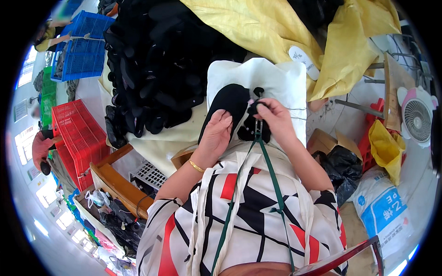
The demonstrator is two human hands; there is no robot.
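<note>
A black slipper (229, 99), its sole end toward me, lies slanted over a white cloth (281, 73) on my lap. My left hand (215, 131) is closed on its near part, fingers bent over the black surface. Just right of the slipper, my right hand (275, 115) pinches a small dark piece (253, 108) between thumb and fingers; its exact kind is too small to make out. More small black pieces (247, 131) lie on the cloth beneath that hand. A green neck cord (270, 170) runs down to a metal clip or tool (258, 126) among them.
A big heap of black slippers (156, 69) fills the far left. Yellow sheeting (258, 23) spreads at the back, with a white insole (301, 60) on it. Red (80, 138) and blue crates (85, 48) stand left; a fan (416, 115) and bags (343, 168) are right.
</note>
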